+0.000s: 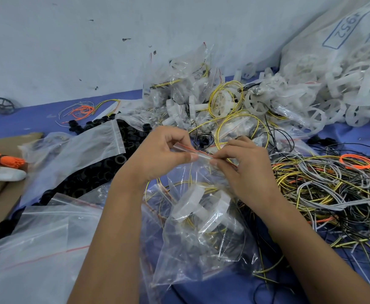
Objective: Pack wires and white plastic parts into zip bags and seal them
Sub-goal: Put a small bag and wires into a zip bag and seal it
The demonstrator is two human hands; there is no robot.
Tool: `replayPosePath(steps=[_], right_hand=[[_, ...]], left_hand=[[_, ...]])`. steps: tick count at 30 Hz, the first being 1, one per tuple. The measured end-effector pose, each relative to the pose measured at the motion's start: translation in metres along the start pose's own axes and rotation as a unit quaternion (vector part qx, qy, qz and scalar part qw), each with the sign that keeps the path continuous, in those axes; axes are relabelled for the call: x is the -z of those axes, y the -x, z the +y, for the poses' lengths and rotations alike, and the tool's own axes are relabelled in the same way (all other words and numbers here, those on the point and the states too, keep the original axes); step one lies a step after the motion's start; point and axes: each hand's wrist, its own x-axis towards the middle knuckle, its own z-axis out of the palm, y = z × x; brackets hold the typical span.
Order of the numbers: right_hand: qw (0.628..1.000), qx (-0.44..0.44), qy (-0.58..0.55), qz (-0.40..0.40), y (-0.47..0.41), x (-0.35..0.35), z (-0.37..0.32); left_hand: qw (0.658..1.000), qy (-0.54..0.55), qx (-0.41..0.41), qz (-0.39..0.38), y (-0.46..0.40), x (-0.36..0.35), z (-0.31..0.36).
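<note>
Clear, crinkled plastic forms the small zip bag [201, 227] that is held up between the two hands, its red-lined zip strip [192, 151] stretched across the top. The strip is pinched by the left hand [159, 154] between thumb and curled fingers at its left end, and by the right hand [243, 161] in the same way at its right end. Inside the bag, below the hands, a ribbed white plastic wheel part [199, 205] and a loop of thin yellow wire [157, 185] can be seen. Beyond the hands a heap of filled clear bags [179, 88] is piled, and to the right of the right hand a tangled mass of yellow, grey and black wires [324, 189] is spread on the blue tabletop [26, 121]. Left of the left hand, glossy black plastic rings [96, 178] are partly covered by an empty flat zip bag [87, 145].
</note>
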Motion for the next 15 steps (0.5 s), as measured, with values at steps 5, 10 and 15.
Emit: replayPosePath(steps=[5,10,15], right_hand=[[1.000,-0.003,-0.003,-0.001,-0.001,-0.001,-0.002],[1.000,-0.016,0.015,0.004,-0.001,0.004,0.003],[0.999,-0.048,0.016,-0.007,0.001,0.009,0.013]], left_hand=[[0.999,0.024,0.011,0.026,0.002,0.005,-0.005],[0.998,0.031,-0.005,0.051,0.003,0.006,-0.006],[0.992,0.083,-0.005,0.095,0.008,0.014,-0.014]])
